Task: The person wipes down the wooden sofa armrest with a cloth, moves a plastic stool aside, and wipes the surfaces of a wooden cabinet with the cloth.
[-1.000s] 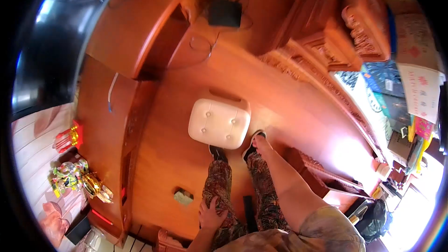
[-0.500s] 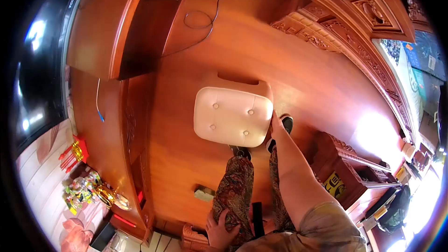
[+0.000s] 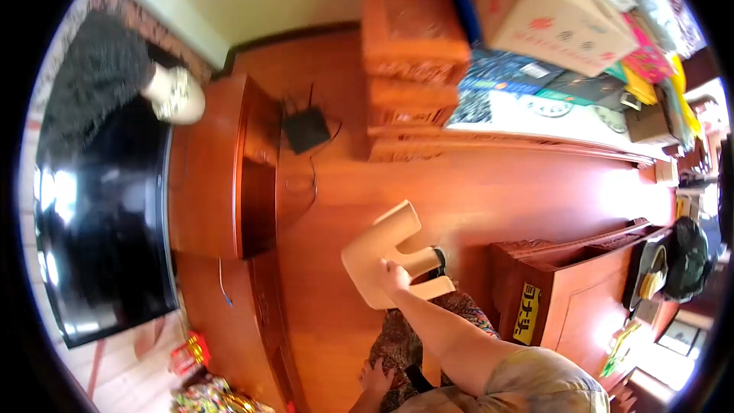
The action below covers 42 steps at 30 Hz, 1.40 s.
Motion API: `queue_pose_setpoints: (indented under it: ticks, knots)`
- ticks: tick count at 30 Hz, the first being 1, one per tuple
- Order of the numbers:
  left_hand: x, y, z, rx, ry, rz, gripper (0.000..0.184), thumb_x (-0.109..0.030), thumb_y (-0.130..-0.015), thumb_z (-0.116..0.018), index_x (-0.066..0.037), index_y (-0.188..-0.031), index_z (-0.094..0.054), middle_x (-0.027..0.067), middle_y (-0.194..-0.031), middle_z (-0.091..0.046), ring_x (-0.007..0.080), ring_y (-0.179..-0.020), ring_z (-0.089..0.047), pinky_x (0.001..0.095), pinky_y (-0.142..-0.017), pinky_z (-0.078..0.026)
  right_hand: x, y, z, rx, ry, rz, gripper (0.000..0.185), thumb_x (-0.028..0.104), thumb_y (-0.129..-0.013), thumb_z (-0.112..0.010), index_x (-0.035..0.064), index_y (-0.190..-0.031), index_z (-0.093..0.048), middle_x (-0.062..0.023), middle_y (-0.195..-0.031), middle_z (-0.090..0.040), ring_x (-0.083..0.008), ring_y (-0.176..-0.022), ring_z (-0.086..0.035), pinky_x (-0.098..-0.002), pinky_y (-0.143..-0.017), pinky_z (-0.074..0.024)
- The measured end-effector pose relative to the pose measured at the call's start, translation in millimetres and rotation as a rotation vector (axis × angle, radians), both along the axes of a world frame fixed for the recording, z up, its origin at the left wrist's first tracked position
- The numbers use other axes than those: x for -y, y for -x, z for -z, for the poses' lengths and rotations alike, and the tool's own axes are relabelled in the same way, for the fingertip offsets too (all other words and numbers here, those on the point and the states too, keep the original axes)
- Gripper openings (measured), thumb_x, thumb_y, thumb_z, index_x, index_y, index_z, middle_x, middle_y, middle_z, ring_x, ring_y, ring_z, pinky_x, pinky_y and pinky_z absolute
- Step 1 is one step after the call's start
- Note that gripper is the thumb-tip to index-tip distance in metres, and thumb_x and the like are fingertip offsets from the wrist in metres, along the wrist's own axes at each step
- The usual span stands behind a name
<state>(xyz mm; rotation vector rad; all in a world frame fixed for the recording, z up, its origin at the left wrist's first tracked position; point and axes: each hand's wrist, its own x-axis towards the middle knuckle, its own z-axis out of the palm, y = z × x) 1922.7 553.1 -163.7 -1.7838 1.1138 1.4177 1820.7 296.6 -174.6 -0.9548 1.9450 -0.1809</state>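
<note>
A small beige stool (image 3: 368,256) is tipped on its side in front of my knees, legs toward the right and its cushioned seat turned out of sight. My right hand (image 3: 393,275) grips the stool near its middle, with part of the fingers hidden. Farther back, my left hand (image 3: 375,376) lies on my patterned trousers (image 3: 400,340) with its fingers apart, holding nothing. A dark shoe (image 3: 439,261) shows beside the stool legs.
A wooden TV cabinet (image 3: 202,176) and a large black television (image 3: 107,222) stand at left. A black box (image 3: 306,130) with a cable lies on the floor (image 3: 336,183). A carved wooden bench (image 3: 417,53) holds cartons. Another wooden cabinet (image 3: 585,298) stands at right.
The stool has gone from standing with its tufted seat up to lying tipped on its side. My right hand moved from the seat's edge to its body. The view has swung upward and right.
</note>
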Motion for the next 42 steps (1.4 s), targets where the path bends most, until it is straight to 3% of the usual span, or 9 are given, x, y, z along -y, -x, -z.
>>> queue_pose_setpoints:
  ticks: [5, 6, 13, 17, 23, 27, 30, 31, 42]
  knots:
    - [62, -22, -28, -0.172, -0.04, -0.024, 0.054, -0.043, -0.084, -0.049, -0.005, -0.122, -0.044, 0.02, -0.12, -0.047, 0.0282, -0.108, -0.048, 0.0406, -0.088, -0.04, -13, 137, -48, -0.198, 0.222, -0.026, 0.046, 0.042, -0.084, -0.042, 0.0018, -0.077, -0.062, -0.0219, -0.076, -0.06, -0.038, -0.077, -0.059, -0.0431, -0.073, -0.0456]
    - [32, -36, 15, -0.232, 0.439, -0.102, 0.028, -0.026, -0.08, -0.052, -0.005, -0.097, -0.059, 0.0177, -0.087, -0.063, 0.0305, -0.085, -0.061, 0.0374, -0.076, -0.047, -12, 165, -66, -0.224, 0.287, -0.022, 0.043, 0.039, -0.084, -0.044, 0.001, -0.074, -0.062, -0.022, -0.075, -0.06, -0.0373, -0.074, -0.059, -0.0431, -0.07, -0.0464]
    - [200, 4, -84, -0.388, 0.665, 0.122, 0.019, -0.02, -0.078, -0.06, -0.003, -0.086, -0.063, 0.0099, -0.079, -0.066, 0.0193, -0.072, -0.063, 0.0298, -0.065, -0.049, -13, 302, -190, -0.462, 0.679, 0.052, 0.038, 0.026, -0.083, -0.049, -0.0003, -0.057, -0.055, -0.0206, -0.061, -0.055, -0.0378, -0.058, -0.055, -0.0454, -0.059, -0.0439]
    - [303, 120, -228, -0.802, 0.593, -0.208, 0.011, -0.011, -0.084, -0.056, -0.002, -0.089, -0.062, 0.0004, -0.074, -0.062, 0.0065, -0.064, -0.055, 0.0204, -0.06, -0.044, -21, 362, -235, -0.481, 0.741, 0.104, 0.04, 0.023, -0.085, -0.047, -0.0004, -0.054, -0.053, -0.0187, -0.059, -0.055, -0.0369, -0.057, -0.053, -0.0453, -0.061, -0.0411]
    - [367, 270, -428, -1.615, 0.7, 0.118, 0.008, -0.002, -0.084, -0.053, 0.0, -0.083, -0.06, 0.0064, -0.072, -0.059, 0.0112, -0.064, -0.054, 0.0243, -0.064, -0.045, -29, 438, -246, -0.738, 0.832, 0.2, 0.039, 0.024, -0.081, -0.052, 0.0032, -0.048, -0.054, -0.0137, -0.052, -0.054, -0.0302, -0.054, -0.054, -0.0398, -0.065, -0.0416]
    - [356, 352, -515, -2.044, 0.292, 0.137, 0.031, -0.029, -0.084, -0.057, -0.004, -0.066, -0.06, 0.0058, -0.06, -0.058, 0.0175, -0.056, -0.056, 0.0332, -0.057, -0.046, -23, 487, -273, -0.769, 0.801, 0.233, 0.041, 0.026, -0.082, -0.052, 0.0039, -0.048, -0.054, -0.0127, -0.051, -0.054, -0.0289, -0.054, -0.055, -0.0383, -0.068, -0.042]
    - [375, 401, -544, -2.264, -0.28, 0.315, 0.034, -0.021, -0.09, -0.04, -0.001, -0.064, -0.05, 0.0164, -0.066, -0.05, 0.0334, -0.063, -0.048, 0.0423, -0.06, -0.041, -25, 516, -296, -0.672, 0.693, 0.217, 0.038, 0.025, -0.082, -0.051, 0.0029, -0.051, -0.055, -0.0131, -0.056, -0.055, -0.0307, -0.058, -0.054, -0.0376, -0.07, -0.0412]
    - [381, 429, -542, -2.425, -0.24, 0.495, 0.023, -0.032, -0.082, -0.06, -0.011, -0.08, -0.07, 0.0052, -0.067, -0.054, 0.0167, -0.059, -0.05, 0.0282, -0.059, -0.044, -27, 528, -299, -0.681, 0.682, 0.219, 0.038, 0.024, -0.082, -0.052, 0.0028, -0.051, -0.054, -0.0131, -0.055, -0.055, -0.0306, -0.058, -0.054, -0.0375, -0.069, -0.0413]
    - [443, 597, -545, -2.641, -0.554, 0.382, 0.017, -0.022, -0.084, -0.057, -0.01, -0.092, -0.066, 0.0012, -0.058, -0.046, 0.014, -0.047, -0.043, 0.0263, -0.045, -0.035, -30, 659, -321, -0.851, 0.63, 0.419, 0.036, 0.021, -0.081, -0.055, 0.002, -0.05, -0.052, -0.0125, -0.053, -0.053, -0.0297, -0.057, -0.053, -0.0362, -0.066, -0.0397]
